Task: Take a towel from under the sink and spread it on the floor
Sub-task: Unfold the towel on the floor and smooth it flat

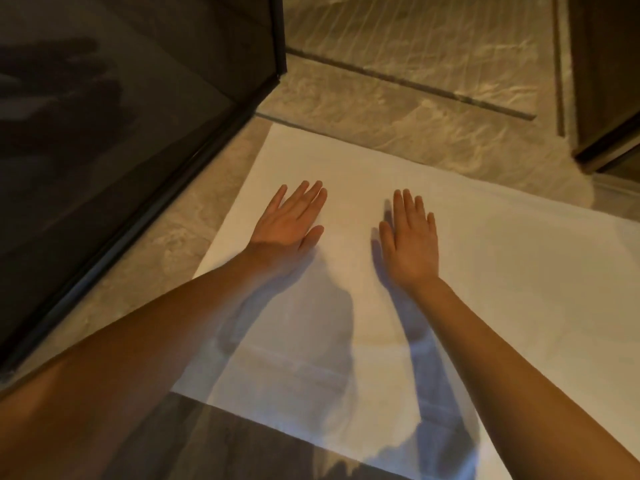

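Observation:
A white towel [502, 271] lies spread flat on the tiled floor, reaching from the centre to the right edge of the view. My left hand [291, 220] rests palm down on its left part, fingers straight and together. My right hand [412, 237] lies flat on the towel a little to the right, fingers straight too. Both forearms stretch in from the bottom and throw shadows across the near part of the towel. Neither hand holds anything.
A dark glass panel with a black frame [145, 209] stands on the left, its bottom rail running diagonally beside the towel. Beige marbled floor tiles [398, 105] lie beyond the towel. A dark wooden cabinet corner [602, 98] stands at the upper right.

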### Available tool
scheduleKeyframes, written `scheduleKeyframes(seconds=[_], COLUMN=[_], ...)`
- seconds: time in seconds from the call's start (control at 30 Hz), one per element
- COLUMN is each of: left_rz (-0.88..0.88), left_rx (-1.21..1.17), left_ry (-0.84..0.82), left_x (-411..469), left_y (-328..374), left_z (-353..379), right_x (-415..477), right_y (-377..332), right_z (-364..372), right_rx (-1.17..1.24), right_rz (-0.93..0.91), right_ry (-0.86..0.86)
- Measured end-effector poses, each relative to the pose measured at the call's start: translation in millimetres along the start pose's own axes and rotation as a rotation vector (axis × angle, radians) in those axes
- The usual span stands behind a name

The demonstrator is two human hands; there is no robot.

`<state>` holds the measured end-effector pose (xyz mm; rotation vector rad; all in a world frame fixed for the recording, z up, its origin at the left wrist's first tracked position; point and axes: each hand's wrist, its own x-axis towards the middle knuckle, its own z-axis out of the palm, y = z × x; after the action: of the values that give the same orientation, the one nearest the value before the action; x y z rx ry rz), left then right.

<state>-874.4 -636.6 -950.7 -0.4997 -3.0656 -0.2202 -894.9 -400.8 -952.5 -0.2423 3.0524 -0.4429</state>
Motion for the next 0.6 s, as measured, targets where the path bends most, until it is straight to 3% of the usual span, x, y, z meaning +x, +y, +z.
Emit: scheduleKeyframes(seconds=[0.17,0.33,0.43,0.6], left_rz=[-0.017,-0.038,-0.013,-0.078], left_rx=[0.065,0.035,0.001,-0.004], left_ry=[-0.099,-0.177,-0.153,-0.101], left_x=[73.6,99.7,95.8,88.6], left_y=[-2.4,-22.6,-48.2,-78.5], left_z=[10.6,26.5,35.6,41.6], right_x=[69.6,103.6,101.5,60.2], right_y=[-52.7,-59.8,-37.3,60.9], right_z=[17.5,36.7,41.4,17.0], right_rx=[-0.045,-0.115,-0.079,-0.092], right_rz=[-0.032,-0.047,-0.058,0.161], right_ry=[-0.054,-0.114,-0.096,-0.014])
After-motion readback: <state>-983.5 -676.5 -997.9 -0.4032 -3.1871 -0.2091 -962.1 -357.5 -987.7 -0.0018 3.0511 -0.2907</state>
